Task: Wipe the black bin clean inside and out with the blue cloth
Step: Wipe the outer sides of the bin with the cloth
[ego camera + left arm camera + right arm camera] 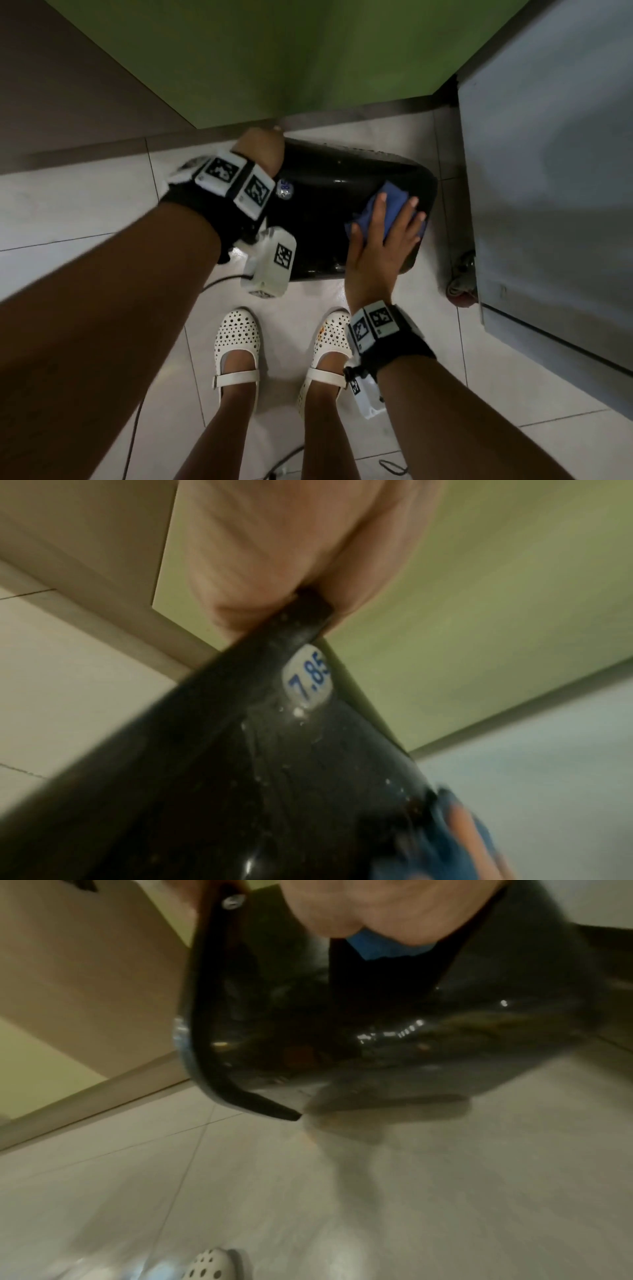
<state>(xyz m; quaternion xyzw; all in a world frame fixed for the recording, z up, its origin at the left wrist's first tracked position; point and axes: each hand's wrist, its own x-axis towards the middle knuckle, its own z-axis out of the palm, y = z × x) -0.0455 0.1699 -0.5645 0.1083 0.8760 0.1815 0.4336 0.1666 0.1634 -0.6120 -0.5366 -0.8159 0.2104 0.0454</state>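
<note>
The black bin (335,192) lies tilted on its side above the tiled floor. My left hand (260,147) grips its rim at the upper left; the left wrist view shows fingers (274,547) pinching that rim just above a white price sticker (308,680). My right hand (380,236) lies flat with fingers spread, pressing the folded blue cloth (394,197) against the bin's outer wall near its base end. From the right wrist, the cloth (380,947) peeks out under the palm on the glossy bin (377,1015). The bin's inside is hidden.
A grey cabinet (548,171) on a castor wheel (462,284) stands close to the right of the bin. A green wall (274,58) is behind it. My white shoes (238,339) stand just in front, and a dark cable (219,281) trails over the floor.
</note>
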